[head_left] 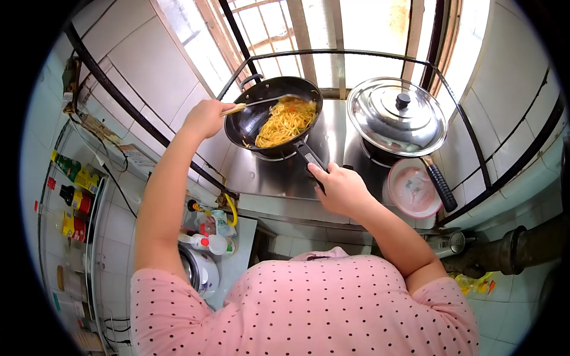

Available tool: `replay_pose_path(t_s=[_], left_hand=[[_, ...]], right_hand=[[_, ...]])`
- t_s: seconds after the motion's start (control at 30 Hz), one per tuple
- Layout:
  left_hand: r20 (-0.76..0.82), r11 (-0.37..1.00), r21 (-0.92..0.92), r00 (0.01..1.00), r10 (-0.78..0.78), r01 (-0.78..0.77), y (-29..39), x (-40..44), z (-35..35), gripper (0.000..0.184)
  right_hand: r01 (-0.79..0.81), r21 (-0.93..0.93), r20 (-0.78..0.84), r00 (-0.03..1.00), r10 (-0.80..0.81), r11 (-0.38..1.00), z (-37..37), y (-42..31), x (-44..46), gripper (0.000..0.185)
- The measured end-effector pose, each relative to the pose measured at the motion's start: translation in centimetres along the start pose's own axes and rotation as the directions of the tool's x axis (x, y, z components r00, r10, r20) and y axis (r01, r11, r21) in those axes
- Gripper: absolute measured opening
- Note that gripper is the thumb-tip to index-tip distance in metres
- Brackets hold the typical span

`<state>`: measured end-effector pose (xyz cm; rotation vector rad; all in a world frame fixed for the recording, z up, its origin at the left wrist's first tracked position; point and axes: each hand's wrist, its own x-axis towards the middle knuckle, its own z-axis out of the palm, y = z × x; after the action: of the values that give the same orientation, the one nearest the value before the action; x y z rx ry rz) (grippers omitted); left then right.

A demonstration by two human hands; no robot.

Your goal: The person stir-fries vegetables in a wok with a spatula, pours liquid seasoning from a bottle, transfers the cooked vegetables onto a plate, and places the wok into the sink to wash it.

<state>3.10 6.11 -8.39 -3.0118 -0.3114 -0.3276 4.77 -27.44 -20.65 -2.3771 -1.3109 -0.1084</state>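
A black wok (pixel 238 121) stands on the left burner of the steel stove. Yellow noodles (pixel 279 127) with small orange and green bits lie heaped in its right half. My left hand (pixel 205 120) is closed round the pale handle of a spatula (pixel 235 109). The spatula's thin metal shaft reaches across the wok, and its far end is hidden at the noodles. My right hand (pixel 338 188) grips the wok's black handle (pixel 309 155) on the near side.
On the right burner sits a second pan under a shiny domed lid (pixel 396 115), its black handle (pixel 440 185) pointing toward me. A pink-rimmed bowl (pixel 414 188) is beside it. A black rail (pixel 344 52) surrounds the stove (pixel 267 178). Bottles (pixel 77 172) line the left shelf.
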Motion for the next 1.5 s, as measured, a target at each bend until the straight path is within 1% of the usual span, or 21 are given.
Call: replay_pose_path(t_s=[0.07,0.13,0.23,0.33,0.37,0.43,0.53,0.6,0.63,0.7,0.73,0.8,0.93,1.0,1.03,1.13,1.17,1.23,1.27,1.37,1.5], left_hand=[[0.000,0.990,0.118,0.997,0.076,-0.075,1.2,-3.6,-3.3,0.041],[-0.071,0.964,0.201,0.979,0.190,-0.173,0.7,-6.7,-6.0,0.041],[-0.035,0.935,0.318,0.983,0.179,-0.159,1.1,-10.4,-10.6,0.040],[0.048,0.929,0.342,0.990,0.135,-0.143,1.9,-12.0,-11.3,0.040],[-0.008,0.949,0.291,0.991,0.131,-0.123,2.2,-12.0,-9.6,0.039],[0.038,0.964,0.262,0.998,-0.058,0.046,3.1,-10.6,-6.2,0.044],[0.070,0.960,0.175,0.970,-0.234,0.219,3.6,-9.4,-2.6,0.051],[-0.057,0.980,0.118,0.986,-0.156,0.162,3.7,-9.5,1.2,0.047],[-0.120,0.987,0.093,0.985,-0.123,0.134,3.7,-10.1,2.8,0.045],[-0.066,0.992,0.017,0.990,-0.126,0.127,3.5,-11.7,4.8,0.048],[-0.047,0.992,-0.023,0.991,-0.126,0.125,3.5,-12.6,5.3,0.049],[-0.040,0.980,-0.070,0.981,-0.190,0.187,3.1,-15.1,4.9,0.052],[-0.053,0.951,-0.107,0.954,-0.295,0.289,1.9,-19.9,5.4,0.055],[-0.071,0.940,-0.163,0.947,-0.315,0.300,2.2,-21.4,6.9,0.051],[-0.075,0.934,-0.191,0.944,-0.321,0.302,2.4,-21.9,7.8,0.048],[-0.078,0.878,-0.372,0.933,-0.353,0.301,3.1,-22.9,10.4,0.049],[-0.083,0.852,-0.427,0.925,-0.370,0.302,3.3,-23.0,11.2,0.049],[-0.067,0.840,-0.441,0.921,-0.383,0.318,3.7,-23.0,11.8,0.050],[-0.056,0.834,-0.444,0.919,-0.391,0.327,3.8,-23.0,11.8,0.051],[-0.051,0.829,-0.451,0.918,-0.392,0.329,3.5,-23.1,12.2,0.051],[-0.053,0.824,-0.467,0.920,-0.388,0.320,2.9,-23.0,12.5,0.051]], right_hand=[[-0.007,0.011,0.003,1.000,0.007,1.000,0.1,0.1,-0.1,0.048],[-0.013,0.018,-0.003,1.000,0.013,1.000,0.2,0.0,0.0,0.048],[-0.008,0.010,-0.017,1.000,0.009,1.000,0.2,-0.1,0.2,0.048],[-0.018,-0.009,-0.009,1.000,0.018,1.000,-0.1,-0.3,0.3,0.047],[-0.024,-0.014,-0.003,1.000,0.024,1.000,-0.1,-0.4,0.3,0.046],[-0.060,-0.015,0.053,0.997,0.061,0.998,-0.8,-0.9,0.4,0.048],[-0.069,-0.026,0.063,0.996,0.070,0.997,-1.1,-0.7,0.4,0.055],[-0.104,-0.033,0.063,0.992,0.106,0.994,-1.3,-1.4,0.1,0.060],[-0.098,-0.023,0.010,0.995,0.098,0.995,-1.1,-1.7,-0.1,0.062],[-0.077,-0.012,-0.098,0.992,0.075,0.997,-0.7,-2.0,-0.4,0.066],[-0.079,-0.032,-0.108,0.991,0.075,0.996,-0.5,-2.1,-0.6,0.066],[-0.067,-0.110,-0.154,0.987,0.050,0.992,0.3,-1.5,-0.9,0.067],[-0.141,-0.146,-0.054,0.989,0.135,0.979,0.2,-2.4,-0.3,0.059],[-0.163,-0.185,-0.002,0.986,0.166,0.969,-0.1,-2.9,0.0,0.055],[-0.140,-0.199,-0.008,0.990,0.141,0.970,0.0,-2.8,0.1,0.053],[-0.087,-0.241,-0.003,0.996,0.089,0.967,-0.1,-2.6,0.3,0.047],[-0.083,-0.270,0.010,0.996,0.089,0.959,-0.1,-2.6,0.4,0.048],[-0.069,-0.327,0.031,0.996,0.083,0.943,0.3,-2.3,0.6,0.049],[-0.091,-0.331,0.010,0.995,0.100,0.939,0.6,-2.3,0.8,0.050],[-0.091,-0.406,0.096,0.985,0.142,0.910,-0.2,-3.1,1.1,0.056],[-0.096,-0.413,0.120,0.980,0.159,0.906,-0.4,-3.5,1.2,0.058]])
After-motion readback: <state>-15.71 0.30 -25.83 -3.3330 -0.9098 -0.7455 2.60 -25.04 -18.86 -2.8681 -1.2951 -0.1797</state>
